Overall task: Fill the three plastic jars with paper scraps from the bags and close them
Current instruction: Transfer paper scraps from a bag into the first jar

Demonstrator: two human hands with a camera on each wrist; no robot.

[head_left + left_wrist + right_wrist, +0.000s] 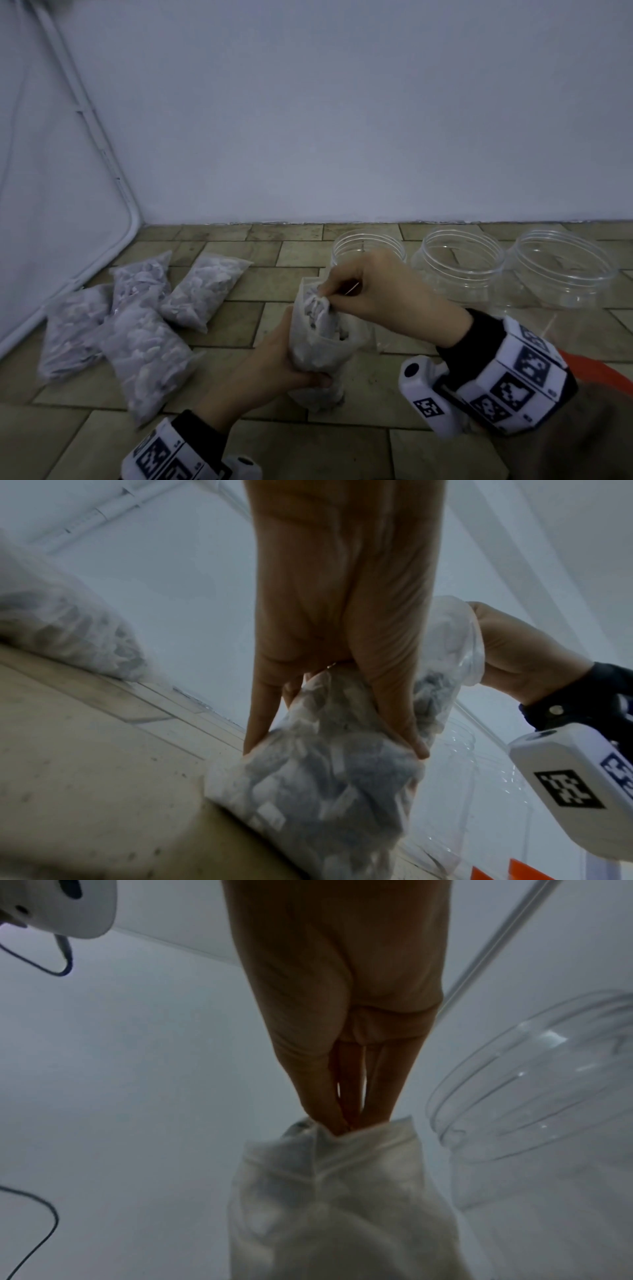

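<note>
A person's left hand (270,356) grips an upright bag (318,346) of paper scraps while the right hand (373,291) pinches its mouth beside three lidless jars (459,257); a hasty tug could scatter scraps across the tiles.

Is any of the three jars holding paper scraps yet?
No. In the head view all three jars stand open and clear, with nothing inside.

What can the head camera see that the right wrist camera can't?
Only the head camera shows the left hand gripping the bag's lower half, four full bags lying on the tiled floor, and all three jars in a row. Only the right wrist camera shows a dark cable. Both show the right hand pinching the top of the held bag, beside an empty jar.
</note>
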